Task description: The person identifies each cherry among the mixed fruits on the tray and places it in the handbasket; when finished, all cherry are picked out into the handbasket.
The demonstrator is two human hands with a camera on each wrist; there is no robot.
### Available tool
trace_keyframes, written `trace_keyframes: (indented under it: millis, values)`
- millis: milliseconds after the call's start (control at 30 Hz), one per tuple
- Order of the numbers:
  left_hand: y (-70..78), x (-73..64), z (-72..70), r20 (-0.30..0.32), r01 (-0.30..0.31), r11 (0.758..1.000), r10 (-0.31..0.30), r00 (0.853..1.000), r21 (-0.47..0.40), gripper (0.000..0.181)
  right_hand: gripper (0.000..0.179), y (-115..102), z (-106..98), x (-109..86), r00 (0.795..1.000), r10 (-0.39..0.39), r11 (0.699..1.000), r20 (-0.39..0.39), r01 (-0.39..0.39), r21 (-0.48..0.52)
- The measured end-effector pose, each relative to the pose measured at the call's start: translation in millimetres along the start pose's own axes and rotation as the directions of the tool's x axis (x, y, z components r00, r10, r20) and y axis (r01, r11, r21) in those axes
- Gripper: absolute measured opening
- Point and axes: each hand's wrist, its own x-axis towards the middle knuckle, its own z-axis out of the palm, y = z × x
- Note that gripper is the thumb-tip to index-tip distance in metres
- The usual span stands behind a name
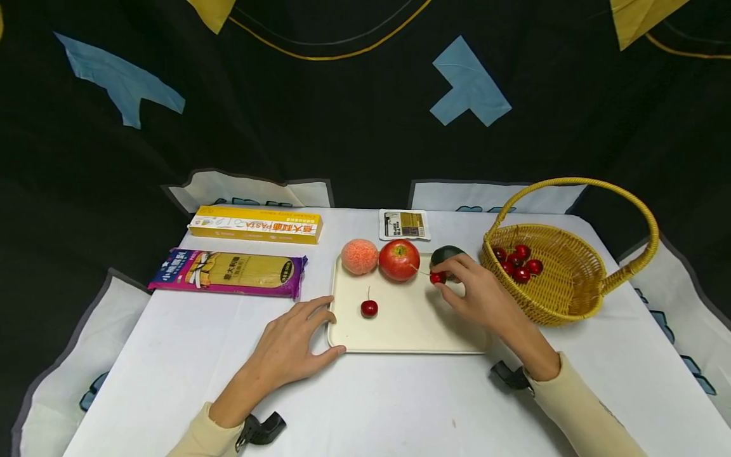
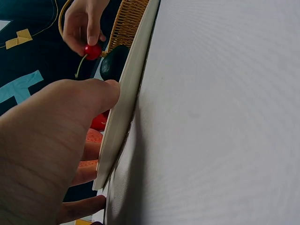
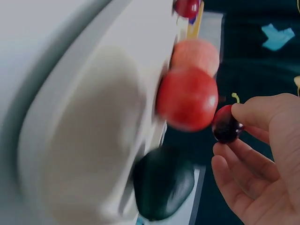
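Between thumb and fingers my right hand (image 1: 480,293) pinches a red cherry (image 3: 226,124) by its body, held above the right part of a cream tray (image 1: 411,339). Its thin stem sticks out to the left in the head view. My left hand (image 1: 294,346) rests at the tray's left edge, thumb at the front corner and fingers spread along the side. Another cherry (image 1: 368,309) lies on the tray with its stem up. Along the tray's back are a fuzzy peach (image 1: 359,256), a red apple (image 1: 398,260) and a dark green avocado (image 3: 164,183), partly hidden by my right hand in the head view.
A yellow wicker basket (image 1: 562,279) with a tall handle stands right of the tray, several cherries (image 1: 521,274) inside. Left are a yellow pasta box (image 1: 257,225) and a purple noodle packet (image 1: 231,273). A small sachet (image 1: 404,225) lies behind the tray.
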Motion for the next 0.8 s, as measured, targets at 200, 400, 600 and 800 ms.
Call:
trace_keyframes:
  millis: [200, 400, 600, 800]
  values:
    - [-0.1, -0.3, -0.1, -0.009, 0.001, 1.0, -0.001, 1.0, -0.005, 0.049, 0.028, 21, -21, -12.4, 0.994, 0.008, 0.998, -0.107, -0.015, -0.063]
    - [0.0, -1.0, 1.8, -0.008, -0.005, 1.0, 0.005, 1.0, -0.002, 0.049, 0.032, 40, -49, -22.9, 0.984, 0.069, 0.991, -0.163, -0.086, -0.103]
    - [0.9, -0.8, 1.4, -0.002, -0.005, 1.0, 0.005, 1.0, -0.002, 0.05, 0.032, 59, -66, -34.6, 0.977, 0.118, 0.983, -0.177, -0.141, -0.122]
    - [0.3, -0.6, 1.0, -0.003, 0.003, 1.0, -0.003, 1.0, 0.002, 0.049, 0.03, 77, -69, -44.9, 0.967, 0.181, 0.97, -0.18, -0.206, -0.128]
